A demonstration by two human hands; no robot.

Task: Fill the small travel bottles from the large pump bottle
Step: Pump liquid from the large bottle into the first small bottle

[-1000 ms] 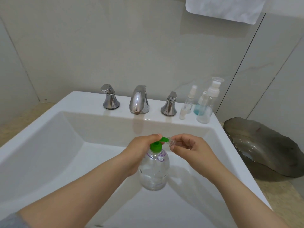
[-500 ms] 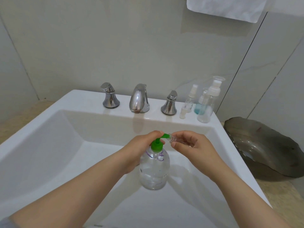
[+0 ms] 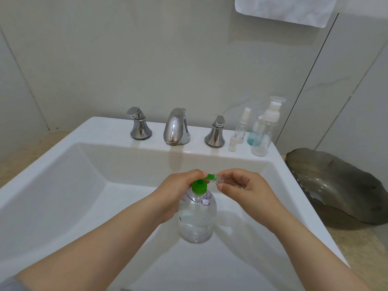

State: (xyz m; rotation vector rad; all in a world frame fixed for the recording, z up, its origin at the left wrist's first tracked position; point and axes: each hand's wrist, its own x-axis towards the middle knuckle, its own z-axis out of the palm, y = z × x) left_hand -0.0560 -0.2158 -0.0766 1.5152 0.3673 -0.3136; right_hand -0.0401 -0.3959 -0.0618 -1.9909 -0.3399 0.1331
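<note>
Small travel bottle [image 3: 220,180] held to the spout of the pump bottle [image 3: 197,219].
Left of the pump bottle, your left hand [image 3: 178,192] curls round its neck, fingers over the green pump head [image 3: 199,186]. Bottle is clear rounded plastic, upright, with a glossy white sink [image 3: 73,196] beneath. Just right of its spout the small travel bottle, clear and slim, lies near level, mouth at the spout, long axis in line with it. Your right hand [image 3: 247,192] pinches it, so it's the nearer hand.

Bathroom: white sink [image 3: 63,164], chrome faucet [image 3: 176,127], tiled wall [image 3: 147,49], hanging towel [image 3: 283,9].
</note>
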